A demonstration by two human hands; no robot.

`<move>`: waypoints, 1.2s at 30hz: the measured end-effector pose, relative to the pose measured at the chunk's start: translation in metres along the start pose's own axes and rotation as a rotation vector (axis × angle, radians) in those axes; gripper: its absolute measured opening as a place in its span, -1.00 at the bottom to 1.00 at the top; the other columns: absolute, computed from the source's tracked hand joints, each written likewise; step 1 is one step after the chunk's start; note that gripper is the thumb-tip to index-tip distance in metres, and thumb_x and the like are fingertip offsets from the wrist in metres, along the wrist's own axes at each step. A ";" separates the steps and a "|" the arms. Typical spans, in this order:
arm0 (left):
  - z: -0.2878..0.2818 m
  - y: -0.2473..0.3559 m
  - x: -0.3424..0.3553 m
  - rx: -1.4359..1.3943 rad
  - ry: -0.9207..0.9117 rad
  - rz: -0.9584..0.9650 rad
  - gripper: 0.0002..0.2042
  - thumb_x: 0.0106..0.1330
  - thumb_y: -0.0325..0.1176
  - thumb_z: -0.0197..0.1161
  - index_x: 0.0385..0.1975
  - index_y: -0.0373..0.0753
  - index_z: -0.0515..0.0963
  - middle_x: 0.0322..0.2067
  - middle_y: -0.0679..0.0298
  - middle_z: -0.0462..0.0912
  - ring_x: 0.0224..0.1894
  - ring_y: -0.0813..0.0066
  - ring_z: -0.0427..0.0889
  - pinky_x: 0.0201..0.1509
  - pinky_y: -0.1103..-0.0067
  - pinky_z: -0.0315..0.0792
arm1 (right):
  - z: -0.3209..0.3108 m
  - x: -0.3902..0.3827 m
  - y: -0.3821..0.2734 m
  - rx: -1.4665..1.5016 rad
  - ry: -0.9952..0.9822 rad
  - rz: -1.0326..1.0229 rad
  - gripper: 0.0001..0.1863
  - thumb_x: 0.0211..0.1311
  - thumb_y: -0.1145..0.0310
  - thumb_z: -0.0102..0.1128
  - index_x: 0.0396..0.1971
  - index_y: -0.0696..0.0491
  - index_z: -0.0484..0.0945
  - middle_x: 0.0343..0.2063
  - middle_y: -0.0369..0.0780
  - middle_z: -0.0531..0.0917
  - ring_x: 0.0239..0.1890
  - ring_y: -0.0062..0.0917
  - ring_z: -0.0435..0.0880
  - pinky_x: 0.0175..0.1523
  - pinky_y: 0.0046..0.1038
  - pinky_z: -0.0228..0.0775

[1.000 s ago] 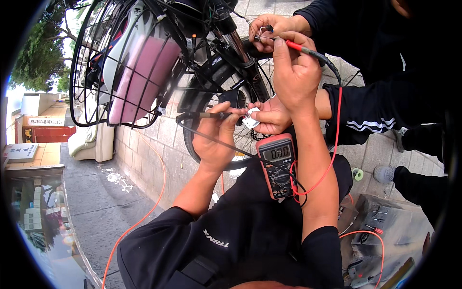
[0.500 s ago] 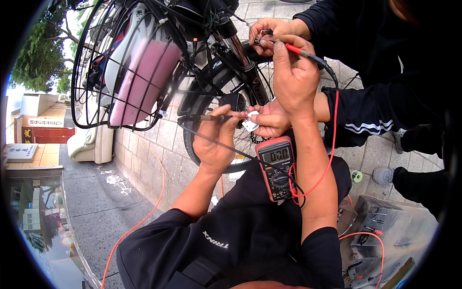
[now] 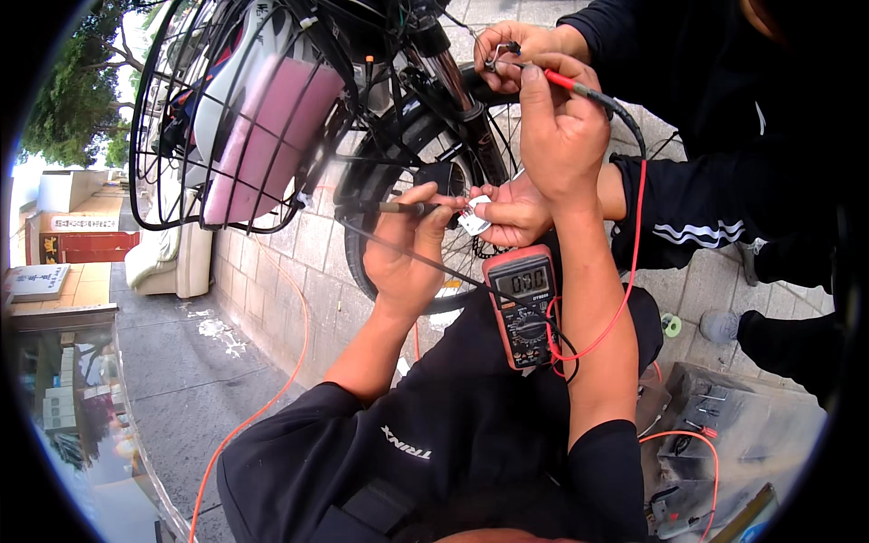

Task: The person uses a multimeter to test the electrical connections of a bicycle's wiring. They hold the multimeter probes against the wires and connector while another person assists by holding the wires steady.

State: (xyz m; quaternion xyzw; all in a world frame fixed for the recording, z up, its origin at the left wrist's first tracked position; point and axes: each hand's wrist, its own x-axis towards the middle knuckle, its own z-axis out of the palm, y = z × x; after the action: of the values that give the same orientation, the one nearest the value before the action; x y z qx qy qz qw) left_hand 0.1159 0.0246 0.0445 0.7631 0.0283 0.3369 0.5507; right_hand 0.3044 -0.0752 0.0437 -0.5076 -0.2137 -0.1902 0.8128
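My left hand [image 3: 403, 253] grips a black probe [image 3: 389, 207], its tip end at a small white part [image 3: 475, 215] held by a co-worker's lower hand [image 3: 516, 210]. My right hand [image 3: 563, 136] grips a red probe [image 3: 566, 81], its tip at a small wired piece [image 3: 504, 56] pinched by the co-worker's upper hand [image 3: 507, 41]. A red-cased multimeter [image 3: 518, 308] rests at my lap beside my right forearm, with red and black leads looping from it. Whether each probe tip touches metal is too small to tell.
A bicycle's wire basket [image 3: 235, 154] holding pink and white items stands upper left, over a front wheel [image 3: 362, 267]. A co-worker's dark striped sleeve [image 3: 688, 217] is at right. An armchair [image 3: 172, 262], orange cord [image 3: 299, 353], tape roll [image 3: 670, 324] and grey toolbox [image 3: 697, 389] lie around.
My hands and the co-worker's hands have shifted very slightly upward, with the probes still in the same grips. The multimeter sits slightly higher in the picture.
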 end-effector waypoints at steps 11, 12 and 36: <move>0.006 0.007 0.004 -0.015 0.009 -0.022 -0.72 0.55 -0.60 0.22 0.18 -0.53 0.48 -0.14 0.04 0.74 -0.05 0.31 0.80 0.09 0.45 0.69 | -0.001 0.005 -0.014 0.051 -0.025 0.040 -0.90 0.55 0.56 0.14 -0.04 0.15 0.53 -0.27 -0.28 0.68 -0.27 -0.68 0.69 -0.14 -0.61 0.57; 0.006 0.007 0.004 -0.005 0.007 -0.022 -0.72 0.55 -0.60 0.22 0.18 -0.53 0.48 -0.14 0.03 0.74 -0.05 0.31 0.80 0.09 0.45 0.69 | 0.001 0.007 -0.013 0.119 -0.026 0.039 -0.90 0.55 0.56 0.14 -0.04 0.15 0.53 -0.27 -0.28 0.68 -0.27 -0.68 0.69 -0.14 -0.62 0.57; 0.004 0.005 0.004 -0.013 0.003 -0.034 -0.71 0.54 -0.61 0.23 0.19 -0.52 0.48 -0.13 0.02 0.74 -0.04 0.27 0.80 0.11 0.43 0.68 | -0.004 0.002 -0.006 0.023 -0.042 0.069 -0.89 0.54 0.55 0.17 -0.03 0.21 0.54 -0.25 -0.24 0.69 -0.24 -0.65 0.72 -0.11 -0.61 0.58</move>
State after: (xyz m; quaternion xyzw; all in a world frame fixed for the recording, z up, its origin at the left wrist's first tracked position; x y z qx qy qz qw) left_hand 0.1196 0.0210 0.0497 0.7584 0.0397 0.3288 0.5613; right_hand 0.3039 -0.0817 0.0474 -0.5091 -0.2153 -0.1488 0.8200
